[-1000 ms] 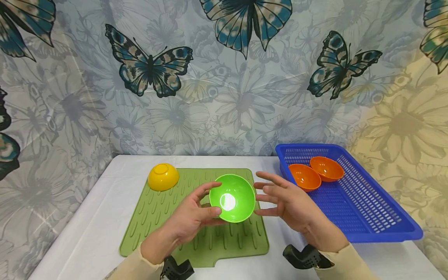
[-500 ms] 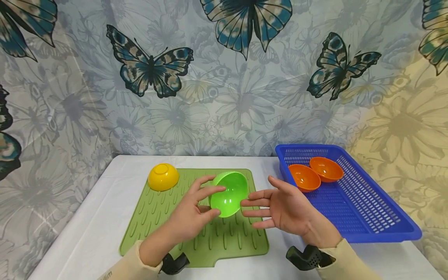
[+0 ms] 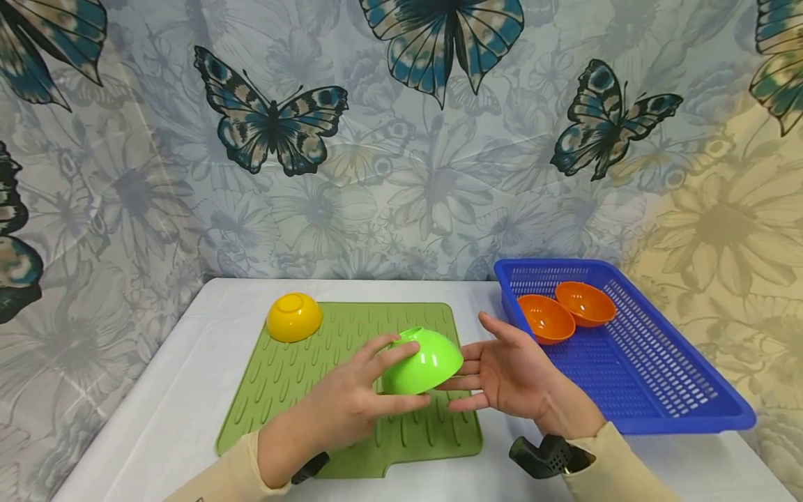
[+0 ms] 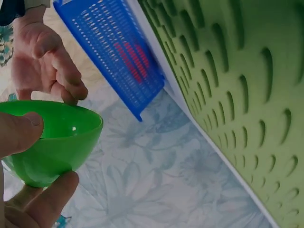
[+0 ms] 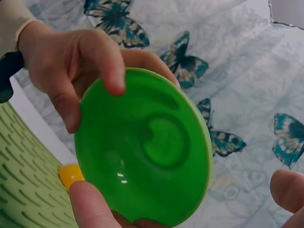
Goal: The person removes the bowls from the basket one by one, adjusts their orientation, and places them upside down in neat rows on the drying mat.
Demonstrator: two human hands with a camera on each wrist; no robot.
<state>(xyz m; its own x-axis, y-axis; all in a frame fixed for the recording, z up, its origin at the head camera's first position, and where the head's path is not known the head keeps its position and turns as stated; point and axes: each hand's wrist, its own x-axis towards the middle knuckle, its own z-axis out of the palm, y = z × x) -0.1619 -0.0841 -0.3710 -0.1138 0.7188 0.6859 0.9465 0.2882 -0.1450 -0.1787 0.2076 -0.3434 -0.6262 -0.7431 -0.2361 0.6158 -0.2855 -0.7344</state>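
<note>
The left hand, at lower centre of the frame, grips the green bowl between thumb and fingers. The bowl is raised above the green mat and tilted, base toward upper left, outer wall uppermost. The right hand, right of centre, has its fingers extended at the bowl's rim; from where I stand, contact cannot be confirmed. The yellow bowl is inverted at the mat's far left corner. The blue basket, right side of the frame, holds two orange bowls, upward-facing and side by side at its far left end. The mat and basket rest on the white tabletop. Butterfly-print fabric fills the upper frame.
</note>
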